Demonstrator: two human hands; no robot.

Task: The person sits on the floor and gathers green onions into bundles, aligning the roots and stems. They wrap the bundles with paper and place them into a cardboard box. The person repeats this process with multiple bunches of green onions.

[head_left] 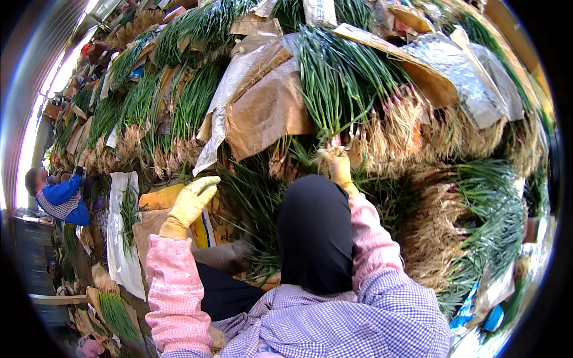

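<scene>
Two hands, both in yellow gloves, pink sleeves. My right hand (336, 164) is pushed into the scallion pile (346, 89), fingers closed around a bunch of scallions (322, 128) near the root ends; grip looks narrow, fingers partly hidden by the stalks. My left hand (192, 200) is up in the air left of the pile's brown paper (268, 110), fingers loosely open, holding nothing. Paper sheet lies on the pile left of the held bunch. Silver foil sheet (459, 74) lies on the pile to the right. Black cloth (314, 232) sits below the pile, between my arms. Person in blue (62, 200) is far left of the pile.
</scene>
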